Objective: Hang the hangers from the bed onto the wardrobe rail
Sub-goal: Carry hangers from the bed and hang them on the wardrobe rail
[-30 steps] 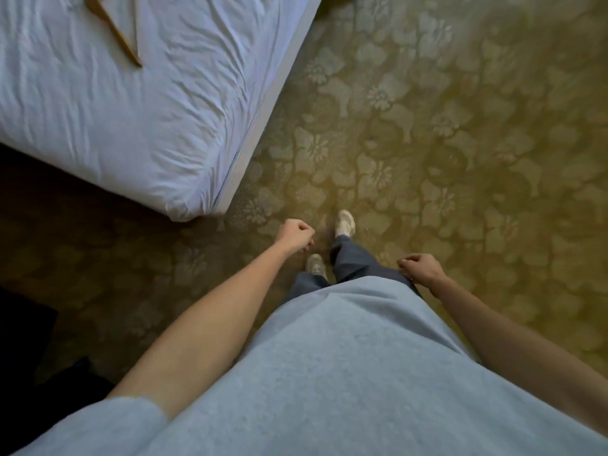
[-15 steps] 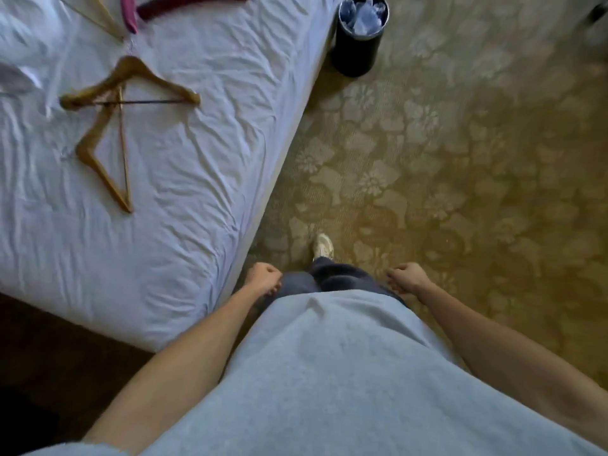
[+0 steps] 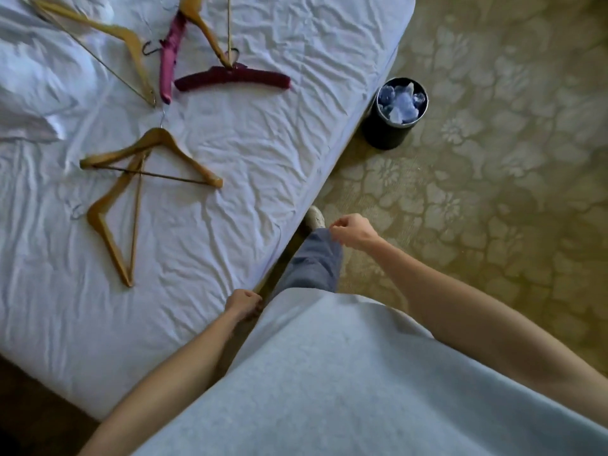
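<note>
Several hangers lie on the white-sheeted bed (image 3: 263, 179). Two wooden hangers cross each other near me: one (image 3: 177, 156) flat across, the other (image 3: 113, 232) pointing toward the bed's edge. Farther back lie a dark red padded hanger (image 3: 232, 77), a pink padded hanger (image 3: 169, 57) and more wooden hangers (image 3: 131, 44). My left hand (image 3: 243, 304) is a loose fist at the bed's edge, holding nothing. My right hand (image 3: 352, 232) is curled shut over my leg, also holding nothing. The wardrobe rail is out of view.
A black waste bin (image 3: 394, 126) with crumpled blue-white plastic stands on the floral carpet (image 3: 493, 159) beside the bed's corner. A white pillow (image 3: 36, 93) lies at the left of the bed. My foot (image 3: 314, 217) is close to the bed's side.
I have walked up alongside the bed; more hangers and the bin have come into view. Both hands stayed shut and swung with my steps, the left now at the mattress edge.
</note>
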Demonstrator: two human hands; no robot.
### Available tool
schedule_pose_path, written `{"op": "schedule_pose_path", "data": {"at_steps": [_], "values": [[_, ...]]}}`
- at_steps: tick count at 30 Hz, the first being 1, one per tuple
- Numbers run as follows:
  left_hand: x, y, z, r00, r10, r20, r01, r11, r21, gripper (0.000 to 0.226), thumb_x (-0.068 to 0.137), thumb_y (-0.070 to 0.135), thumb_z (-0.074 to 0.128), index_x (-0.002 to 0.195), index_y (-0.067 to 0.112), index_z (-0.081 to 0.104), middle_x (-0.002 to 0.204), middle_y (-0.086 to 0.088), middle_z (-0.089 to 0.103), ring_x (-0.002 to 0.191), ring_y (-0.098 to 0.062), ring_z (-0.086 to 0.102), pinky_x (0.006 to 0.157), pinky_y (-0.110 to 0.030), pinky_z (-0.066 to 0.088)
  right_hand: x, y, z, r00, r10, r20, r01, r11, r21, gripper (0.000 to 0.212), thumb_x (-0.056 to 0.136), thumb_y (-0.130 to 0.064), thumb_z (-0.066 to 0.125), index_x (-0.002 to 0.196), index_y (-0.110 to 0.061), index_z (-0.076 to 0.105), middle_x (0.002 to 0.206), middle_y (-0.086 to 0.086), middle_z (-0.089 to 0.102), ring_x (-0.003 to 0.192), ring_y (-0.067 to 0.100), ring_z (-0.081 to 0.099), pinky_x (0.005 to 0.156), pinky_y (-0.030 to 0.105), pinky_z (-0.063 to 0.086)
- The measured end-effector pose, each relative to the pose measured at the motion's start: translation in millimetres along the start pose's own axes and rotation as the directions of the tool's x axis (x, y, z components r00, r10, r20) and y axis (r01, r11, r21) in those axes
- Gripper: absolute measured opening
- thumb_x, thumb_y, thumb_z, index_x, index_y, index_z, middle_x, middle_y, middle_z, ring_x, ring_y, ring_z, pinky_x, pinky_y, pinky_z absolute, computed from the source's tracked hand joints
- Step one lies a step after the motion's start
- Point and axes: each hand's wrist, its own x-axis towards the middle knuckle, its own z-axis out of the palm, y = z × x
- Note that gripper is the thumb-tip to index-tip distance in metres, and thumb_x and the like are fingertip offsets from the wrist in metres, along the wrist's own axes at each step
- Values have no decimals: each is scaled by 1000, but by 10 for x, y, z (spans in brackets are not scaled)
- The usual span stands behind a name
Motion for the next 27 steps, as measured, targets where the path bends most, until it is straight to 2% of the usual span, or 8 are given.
{"op": "schedule_pose_path", "data": {"at_steps": [5, 7, 11, 16, 19, 23, 25, 27], "values": [[268, 1246, -365, 999, 34, 15, -33, 998, -51, 33, 94, 34, 61, 73, 10, 68, 74, -11, 61, 74, -22, 55, 64, -29, 39, 622, -283, -706, 993, 114, -9, -114, 984, -137, 17, 89, -15, 59, 83, -11, 74, 83, 8, 74, 62, 13, 62, 58, 25, 53], [350, 1771, -491, 996, 86, 7, -86, 995, -58, 29, 93, 25, 60, 79, 3, 73, 74, -17, 64, 70, -22, 55, 63, -30, 41, 810, -288, -1009, 988, 154, -30, -157, 973, -169, 18, 89, -17, 60, 85, -10, 75, 84, 8, 76, 63, 15, 63, 64, 29, 56], [446, 2780, -744, 985, 172, 18, -169, 979, -116, 24, 91, 16, 58, 78, 3, 74, 73, -10, 73, 57, -20, 62, 61, -30, 56, 1138, -351, -1652, 974, 219, -64, -228, 946, -232, 23, 88, -17, 59, 88, -3, 77, 84, 13, 76, 70, 22, 67, 73, 38, 58], [628, 3723, -1032, 976, 216, -10, -213, 953, -215, 23, 93, 20, 55, 82, 8, 71, 77, -5, 75, 56, -12, 63, 52, -24, 50, 1638, -594, -2331, 963, 263, -54, -267, 913, -309, 20, 89, -17, 60, 84, -8, 77, 76, 9, 73, 64, 19, 65, 71, 34, 59], [760, 4047, -1160, 988, 153, -30, -155, 945, -289, 22, 94, 18, 55, 77, 11, 68, 77, -4, 73, 55, -10, 62, 51, -22, 48, 2037, -908, -2615, 971, 239, -5, -221, 889, -401, 22, 87, -18, 61, 76, -6, 76, 76, 13, 74, 64, 22, 64, 69, 36, 58], [899, 4299, -1311, 997, 22, -75, -50, 918, -394, 22, 95, 16, 53, 79, 11, 68, 78, -3, 72, 57, -10, 61, 50, -20, 47, 2581, -1532, -2887, 985, 146, 97, -67, 827, -559, 27, 85, -15, 59, 58, -11, 63, 63, 7, 62, 63, 25, 57, 55, 28, 42], [984, 4405, -1373, 996, -42, -83, -1, 888, -461, 20, 95, 15, 52, 89, 10, 70, 84, -7, 75, 60, -11, 62, 49, -19, 46, 2882, -1866, -2934, 983, 94, 155, 17, 803, -595, 22, 84, -14, 59, 65, -10, 68, 69, 8, 67, 68, 28, 62, 61, 30, 44], [1102, 4482, -1435, 991, -86, -99, 24, 861, -508, 21, 93, 16, 51, 86, 11, 70, 86, -11, 77, 60, -13, 63, 49, -20, 47, 3148, -2227, -2893, 978, 31, 207, 100, 798, -595, 16, 88, -13, 61, 80, -9, 74, 77, 7, 71, 74, 25, 65, 67, 31, 48]]}}
